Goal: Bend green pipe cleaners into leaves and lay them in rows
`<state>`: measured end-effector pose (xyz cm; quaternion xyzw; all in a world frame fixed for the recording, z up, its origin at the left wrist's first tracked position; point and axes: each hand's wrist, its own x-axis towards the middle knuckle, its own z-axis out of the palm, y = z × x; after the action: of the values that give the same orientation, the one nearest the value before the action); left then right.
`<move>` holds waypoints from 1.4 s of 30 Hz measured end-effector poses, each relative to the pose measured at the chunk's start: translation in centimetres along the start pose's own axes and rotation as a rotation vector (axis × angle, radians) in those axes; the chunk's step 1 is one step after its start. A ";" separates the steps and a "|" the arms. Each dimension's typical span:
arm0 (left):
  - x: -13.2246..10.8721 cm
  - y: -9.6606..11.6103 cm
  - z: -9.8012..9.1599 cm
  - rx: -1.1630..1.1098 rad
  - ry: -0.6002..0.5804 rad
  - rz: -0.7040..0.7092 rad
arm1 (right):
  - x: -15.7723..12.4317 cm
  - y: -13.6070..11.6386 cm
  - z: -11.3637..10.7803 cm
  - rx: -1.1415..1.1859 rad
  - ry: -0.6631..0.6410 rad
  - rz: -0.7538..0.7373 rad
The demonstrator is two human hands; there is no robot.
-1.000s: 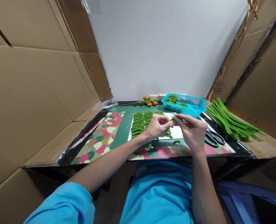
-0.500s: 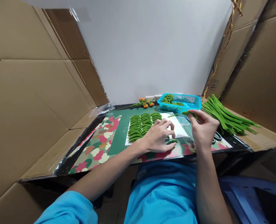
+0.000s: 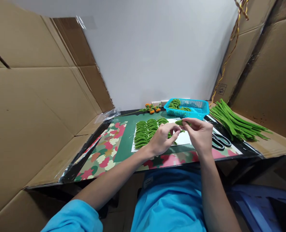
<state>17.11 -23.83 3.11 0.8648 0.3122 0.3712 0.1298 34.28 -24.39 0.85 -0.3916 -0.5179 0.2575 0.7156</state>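
Observation:
My left hand (image 3: 163, 138) and my right hand (image 3: 199, 133) meet above a white sheet (image 3: 183, 138) on the table. Both pinch one short green fuzzy piece (image 3: 180, 122) between their fingertips. Rows of curved green fuzzy pieces (image 3: 146, 129) lie on the sheet just left of my left hand. A turquoise basket (image 3: 196, 109) with more green pieces stands behind my hands.
Black scissors (image 3: 220, 140) lie right of my right hand. A bundle of long green fuzzy stems (image 3: 234, 122) rests at the far right. Small orange and green flowers (image 3: 152, 109) sit at the back. Cardboard walls (image 3: 36, 106) flank the camouflage-patterned table mat (image 3: 104, 145).
My left hand lifted off the table edge and my right hand came back from near the basket; both now meet on one green piece. The loose piece by the table edge is out of sight.

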 end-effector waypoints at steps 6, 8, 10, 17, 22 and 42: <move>0.1 -0.3 -0.1 -0.004 0.234 -0.005 | 0.0 0.4 0.1 0.016 -0.216 0.049; 0.1 -0.4 -0.2 0.000 0.286 -0.003 | 0.1 0.3 -0.2 0.073 -0.288 0.105; 0.2 -0.3 -0.2 -0.006 0.337 0.004 | 0.1 0.0 -0.4 0.147 -0.328 0.164; 0.3 -0.2 -0.4 -0.012 0.416 0.050 | -0.1 -1.0 -0.2 0.240 -0.363 0.195; 0.4 -0.5 -0.5 -0.102 0.409 -0.045 | -0.2 -0.9 0.0 0.235 -0.321 0.150; -0.1 -1.0 -0.2 0.045 0.210 -0.117 | -0.1 0.0 -0.2 0.040 -0.296 0.098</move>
<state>16.52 -23.10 2.74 0.8042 0.3820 0.4445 0.0984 34.44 -24.52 0.77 -0.3598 -0.5927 0.3574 0.6257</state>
